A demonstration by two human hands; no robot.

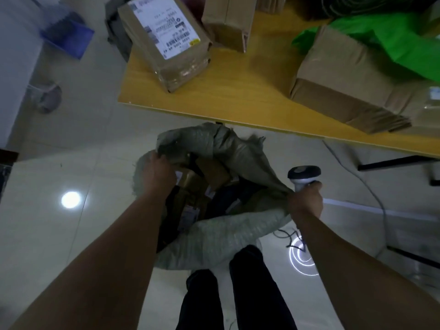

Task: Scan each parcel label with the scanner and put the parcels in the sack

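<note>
A grey woven sack (221, 236) stands on the floor in front of the table, its mouth pulled wide. Inside lie several brown parcels (202, 179), some with white labels. My left hand (158, 172) grips the sack's left rim. My right hand (306, 198) holds the white and black scanner (303, 175) upright and also pinches the sack's right rim. On the yellow table (238, 91) lies a brown parcel with a white label (166, 41), another parcel (228, 22) behind it, and a larger one (342, 79) at the right.
A green plastic bag (381, 41) lies on the table's far right. The scanner's grey cable (366, 184) runs across the tiled floor under the table. A blue box (66, 34) sits on the floor at the far left. My legs (238, 294) stand just behind the sack.
</note>
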